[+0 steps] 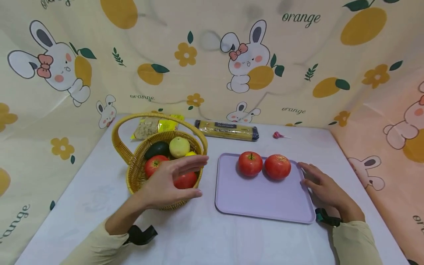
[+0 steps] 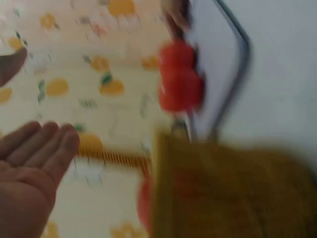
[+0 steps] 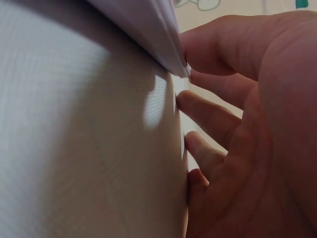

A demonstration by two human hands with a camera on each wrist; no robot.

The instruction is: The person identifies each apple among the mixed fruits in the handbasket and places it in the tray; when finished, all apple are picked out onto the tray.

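Observation:
My left hand hovers over the front of a yellow wicker basket, fingers stretched out, thumb spread apart, nothing held. Inside lie red apples, a dark green avocado-like fruit, a pale round fruit and something yellow, partly hidden. The left wrist view blurs the basket but shows that palm bare. On a lilac tray, two red apples sit side by side near the back rim. My right hand rests at the tray's right edge, thumb and forefinger touching the rim, other fingers loosely bent below.
Behind the basket lies a yellow-and-clear food bag. A spaghetti pack stretches along the back, with a small wrapped lollipop to its right. The basket's tall handle arches up. Printed cloth walls enclose the white table.

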